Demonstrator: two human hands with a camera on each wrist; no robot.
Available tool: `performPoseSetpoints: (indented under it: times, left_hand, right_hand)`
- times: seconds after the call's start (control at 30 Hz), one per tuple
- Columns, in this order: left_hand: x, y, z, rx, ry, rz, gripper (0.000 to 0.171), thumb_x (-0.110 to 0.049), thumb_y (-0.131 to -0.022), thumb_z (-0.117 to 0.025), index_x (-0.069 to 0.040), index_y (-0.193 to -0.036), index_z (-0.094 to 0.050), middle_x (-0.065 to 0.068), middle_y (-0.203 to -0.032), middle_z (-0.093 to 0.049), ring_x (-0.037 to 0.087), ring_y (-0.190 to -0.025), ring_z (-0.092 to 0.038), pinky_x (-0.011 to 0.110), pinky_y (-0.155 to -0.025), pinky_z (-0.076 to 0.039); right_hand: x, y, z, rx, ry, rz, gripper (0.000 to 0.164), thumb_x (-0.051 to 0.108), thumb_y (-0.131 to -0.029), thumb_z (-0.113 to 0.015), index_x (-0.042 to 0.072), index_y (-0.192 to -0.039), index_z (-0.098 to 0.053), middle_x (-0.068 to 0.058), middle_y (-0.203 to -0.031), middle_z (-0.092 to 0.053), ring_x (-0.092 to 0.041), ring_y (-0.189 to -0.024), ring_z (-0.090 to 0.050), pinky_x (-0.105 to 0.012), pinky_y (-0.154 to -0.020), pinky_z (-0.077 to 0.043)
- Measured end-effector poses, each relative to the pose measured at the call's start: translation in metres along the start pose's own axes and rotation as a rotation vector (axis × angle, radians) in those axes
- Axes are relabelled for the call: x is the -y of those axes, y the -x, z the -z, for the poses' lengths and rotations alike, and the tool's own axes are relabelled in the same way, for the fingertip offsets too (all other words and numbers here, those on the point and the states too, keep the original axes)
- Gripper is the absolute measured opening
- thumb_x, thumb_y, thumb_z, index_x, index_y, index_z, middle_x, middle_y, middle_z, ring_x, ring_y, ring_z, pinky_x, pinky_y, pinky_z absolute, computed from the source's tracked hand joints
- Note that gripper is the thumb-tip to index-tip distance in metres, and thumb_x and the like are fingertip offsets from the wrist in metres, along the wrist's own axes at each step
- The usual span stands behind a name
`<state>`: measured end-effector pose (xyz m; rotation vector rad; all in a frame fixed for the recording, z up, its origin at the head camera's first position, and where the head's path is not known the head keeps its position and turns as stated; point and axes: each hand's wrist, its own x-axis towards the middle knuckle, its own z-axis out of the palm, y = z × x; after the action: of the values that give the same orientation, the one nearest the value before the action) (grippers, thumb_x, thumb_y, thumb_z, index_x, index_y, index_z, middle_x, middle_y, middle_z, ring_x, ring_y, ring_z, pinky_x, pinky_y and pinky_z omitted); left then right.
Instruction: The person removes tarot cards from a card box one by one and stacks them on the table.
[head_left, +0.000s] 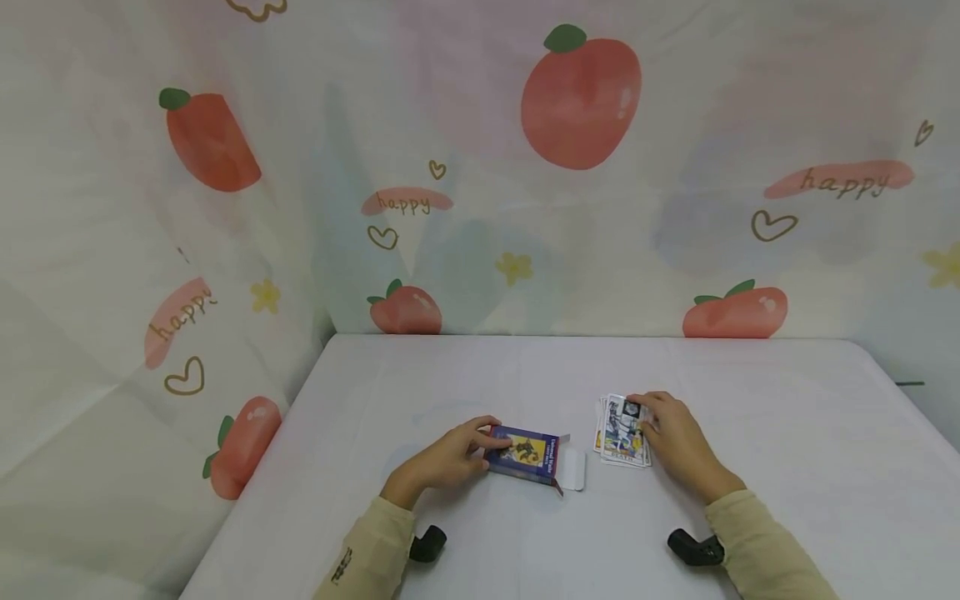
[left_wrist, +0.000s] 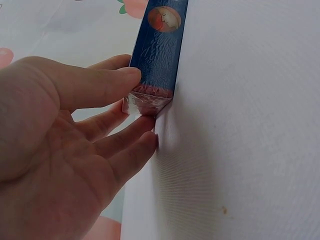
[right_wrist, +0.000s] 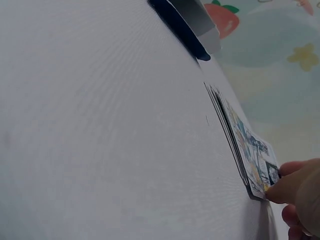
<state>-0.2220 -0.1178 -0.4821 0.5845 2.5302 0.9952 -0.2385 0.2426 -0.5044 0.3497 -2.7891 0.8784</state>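
A blue and purple tarot card box (head_left: 528, 457) lies flat on the table, its end flap (head_left: 573, 469) folded out to the right. My left hand (head_left: 444, 457) grips the closed end of the box, thumb on the near side and fingers around the far part. The left wrist view shows the box's narrow blue side (left_wrist: 159, 60) between thumb and fingers. To the right of the box is a loose, slightly fanned stack of tarot cards (head_left: 622, 429), picture side up. My right hand (head_left: 684, 437) pinches the right edge of the stack; how many cards it holds is unclear.
A white cloth covers the table (head_left: 525, 375). Two black curved pieces, a left one (head_left: 428, 544) and a right one (head_left: 693, 547), show beside the sleeves. A printed fabric backdrop (head_left: 465, 125) rises behind and to the left.
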Motion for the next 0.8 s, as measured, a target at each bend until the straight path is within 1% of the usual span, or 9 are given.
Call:
performPoseSetpoints:
  times: [0.07,0.1,0.2,0.3,0.37,0.57,0.8]
  left_hand:
    - [-0.0003,0.0001,0.0000,-0.001,-0.007,-0.003,0.045,-0.002,-0.096,-0.065,-0.025,-0.135,-0.066,0.002,-0.159,-0.041,0.029,-0.152,-0.034,0.048,-0.120,-0.036]
    - [-0.0005,0.0001,0.0000,-0.001,-0.010,-0.006,0.045,-0.002,-0.096,-0.065,-0.024,-0.135,-0.066,0.002,-0.159,-0.041,0.029,-0.152,-0.035,0.048,-0.120,-0.037]
    - [-0.0007,0.0001,-0.0001,-0.003,-0.012,-0.008,0.045,-0.002,-0.096,-0.065,-0.024,-0.135,-0.066,0.002,-0.159,-0.042,0.028,-0.151,-0.035,0.047,-0.120,-0.037]
    - [-0.0002,0.0000,-0.0004,-0.005,-0.010,-0.004,0.045,-0.002,-0.096,-0.065,-0.024,-0.135,-0.066,0.002,-0.158,-0.042,0.029,-0.152,-0.035,0.048,-0.120,-0.037]
    - [0.0007,-0.0004,-0.0005,-0.005,-0.008,-0.002,0.045,-0.002,-0.096,-0.065,-0.024,-0.135,-0.067,0.002,-0.159,-0.042,0.029,-0.152,-0.035,0.048,-0.120,-0.037]
    - [0.0037,-0.0013,-0.0011,-0.002,-0.008,-0.003,0.045,-0.001,-0.096,-0.065,-0.025,-0.135,-0.067,0.002,-0.159,-0.041,0.029,-0.152,-0.034,0.048,-0.120,-0.037]
    - [0.0028,-0.0018,0.0004,0.011,0.001,-0.019,0.045,-0.002,-0.096,-0.065,-0.024,-0.135,-0.066,0.002,-0.159,-0.041,0.028,-0.152,-0.035,0.047,-0.119,-0.038]
  right_hand:
    - [0.0005,0.0004,0.0004,0.008,0.007,-0.007,0.041,-0.008,-0.088,-0.063,-0.005,-0.129,-0.063,-0.032,-0.127,-0.059,-0.048,-0.115,-0.058,-0.064,-0.094,-0.047]
    - [0.0006,0.0006,0.0004,0.012,0.010,-0.012,0.041,-0.007,-0.088,-0.064,-0.005,-0.129,-0.063,-0.032,-0.127,-0.059,-0.046,-0.111,-0.059,-0.062,-0.092,-0.048]
    - [0.0010,0.0007,0.0004,0.019,0.022,-0.023,0.041,-0.006,-0.088,-0.064,-0.005,-0.130,-0.063,-0.031,-0.125,-0.059,-0.035,-0.097,-0.061,-0.051,-0.082,-0.051]
    - [0.0008,0.0005,0.0000,0.025,0.026,-0.033,0.042,-0.006,-0.088,-0.065,-0.005,-0.130,-0.063,-0.030,-0.124,-0.058,-0.026,-0.087,-0.058,-0.039,-0.073,-0.047]
    - [0.0011,0.0006,0.0004,0.024,0.025,-0.035,0.043,-0.006,-0.087,-0.066,-0.005,-0.130,-0.062,-0.031,-0.125,-0.057,-0.023,-0.085,-0.058,-0.036,-0.071,-0.045]
    - [0.0023,0.0006,0.0016,0.009,0.021,-0.018,0.043,-0.006,-0.086,-0.066,-0.004,-0.129,-0.063,-0.030,-0.128,-0.054,-0.021,-0.082,-0.056,-0.034,-0.068,-0.043]
    - [0.0005,0.0003,0.0026,-0.030,0.016,-0.008,0.041,-0.004,-0.085,-0.067,-0.003,-0.126,-0.065,-0.030,-0.128,-0.056,-0.022,-0.082,-0.059,-0.035,-0.069,-0.044]
